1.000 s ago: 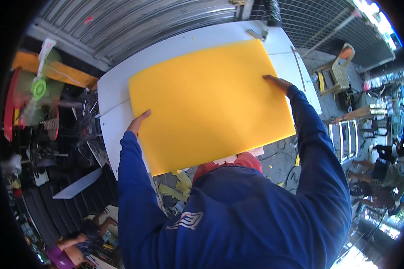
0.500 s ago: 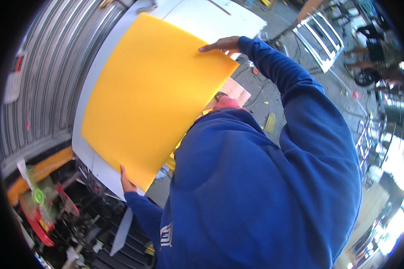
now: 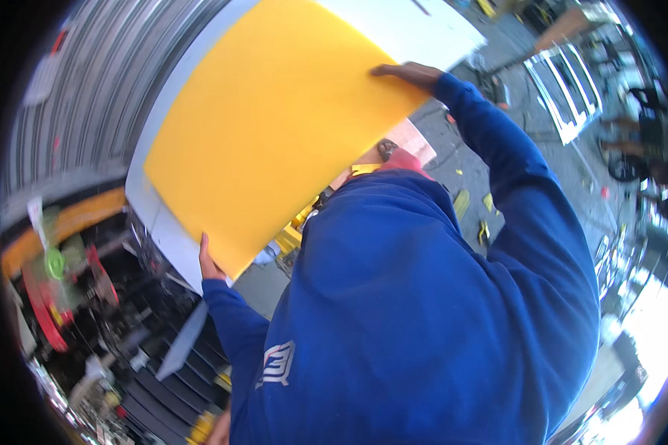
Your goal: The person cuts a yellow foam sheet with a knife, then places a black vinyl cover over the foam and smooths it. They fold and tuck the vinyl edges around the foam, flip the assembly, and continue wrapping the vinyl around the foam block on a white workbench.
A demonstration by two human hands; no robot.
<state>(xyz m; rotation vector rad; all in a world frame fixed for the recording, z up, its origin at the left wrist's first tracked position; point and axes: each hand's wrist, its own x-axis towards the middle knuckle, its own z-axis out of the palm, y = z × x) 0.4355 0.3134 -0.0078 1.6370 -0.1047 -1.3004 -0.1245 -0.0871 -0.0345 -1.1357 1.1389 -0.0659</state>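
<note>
A large, smooth yellow sheet [image 3: 267, 126] lies over a white tabletop [image 3: 416, 33], its far edge cut off by the top of the view. My left hand [image 3: 211, 261] grips the near left corner, thumb on top and the other fingers hidden beneath. At the right corner my right hand [image 3: 408, 74] holds the edge from above; part of its grip is out of sight. Both blue sleeves reach out from my body, which leans close to the sheet's near edge.
Corrugated metal [image 3: 89, 111] rises along the left. Dark clutter with a red piece [image 3: 43, 308] fills the lower left. Below the sheet's near edge is a pinkish board [image 3: 414, 141]. A white frame [image 3: 564, 93] lies on the floor at right, with people [image 3: 657, 126] beyond.
The view has turned, so the sheet and table sit higher in the picture. Both hands keep hold of the sheet; my right hand appears slightly nearer its right corner.
</note>
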